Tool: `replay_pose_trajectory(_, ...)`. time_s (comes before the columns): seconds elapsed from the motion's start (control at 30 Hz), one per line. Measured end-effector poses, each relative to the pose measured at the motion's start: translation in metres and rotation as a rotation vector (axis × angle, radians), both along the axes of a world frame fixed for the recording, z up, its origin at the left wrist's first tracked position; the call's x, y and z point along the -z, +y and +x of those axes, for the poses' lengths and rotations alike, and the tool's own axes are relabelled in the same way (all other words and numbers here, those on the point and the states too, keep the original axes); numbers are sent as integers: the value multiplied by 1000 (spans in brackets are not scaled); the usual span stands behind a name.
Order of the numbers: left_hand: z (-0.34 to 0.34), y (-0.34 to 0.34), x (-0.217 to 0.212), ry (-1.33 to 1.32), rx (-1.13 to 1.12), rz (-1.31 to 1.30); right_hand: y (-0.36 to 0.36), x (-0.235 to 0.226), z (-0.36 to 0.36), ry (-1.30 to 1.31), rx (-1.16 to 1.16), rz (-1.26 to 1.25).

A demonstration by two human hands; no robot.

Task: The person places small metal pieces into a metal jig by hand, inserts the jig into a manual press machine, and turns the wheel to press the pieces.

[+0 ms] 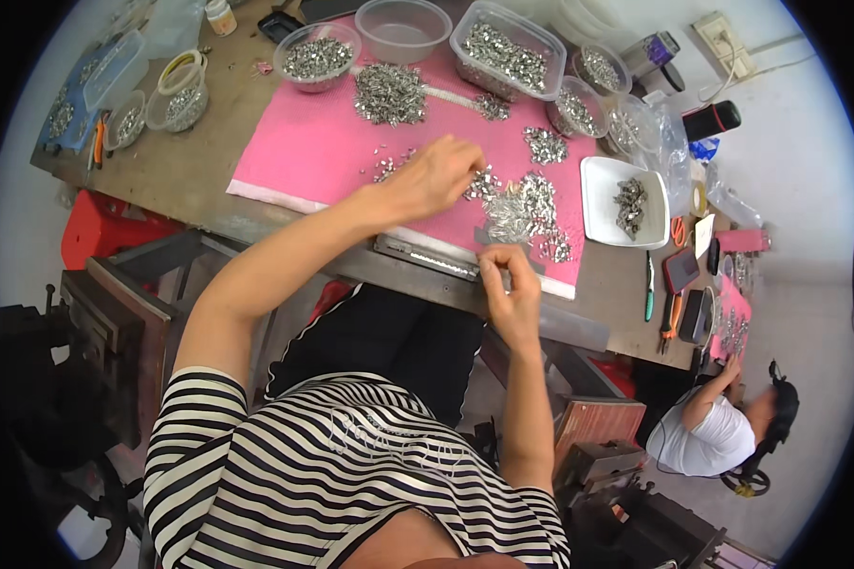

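My left hand (pixel 438 175) reaches over the pink mat (pixel 304 152), its fingers bent down onto a scatter of small silver metal parts (pixel 527 204). My right hand (pixel 510 284) is at the table's near edge, with fingertips pinched on a small metal piece next to a narrow metal strip (pixel 425 258) that lies along the mat's front. More heaps of the silver parts (pixel 389 93) lie farther back on the mat.
Clear plastic bowls and tubs (pixel 506 43) of metal parts line the back of the wooden table (pixel 180 171). A white square tray (pixel 603 204) with parts stands right of the mat, with pens and pliers (pixel 671 318) beyond. Another person (pixel 721 427) sits lower right.
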State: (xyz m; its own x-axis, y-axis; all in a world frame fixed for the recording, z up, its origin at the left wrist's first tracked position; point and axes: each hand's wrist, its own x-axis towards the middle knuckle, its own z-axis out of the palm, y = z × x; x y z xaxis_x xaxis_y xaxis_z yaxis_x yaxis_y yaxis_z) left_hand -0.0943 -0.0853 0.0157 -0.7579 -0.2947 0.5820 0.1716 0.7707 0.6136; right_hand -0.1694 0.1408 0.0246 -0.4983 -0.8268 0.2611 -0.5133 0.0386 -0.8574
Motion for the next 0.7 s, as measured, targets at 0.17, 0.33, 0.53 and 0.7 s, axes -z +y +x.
replay_pose_trajectory(0.17,27,34,13,-44,72,-154,7,13,23,-13,93,-61)
replay_pose_trajectory(0.33,30,44,18,-171,86,-273,3,15,26,78,103,-80)
replay_pose_trajectory(0.53,26,41,22,-105,99,-259,3,16,28,244,109,-70)
replay_pose_trajectory(0.7,30,40,20,-129,80,-286,0,15,33,577,135,-91)
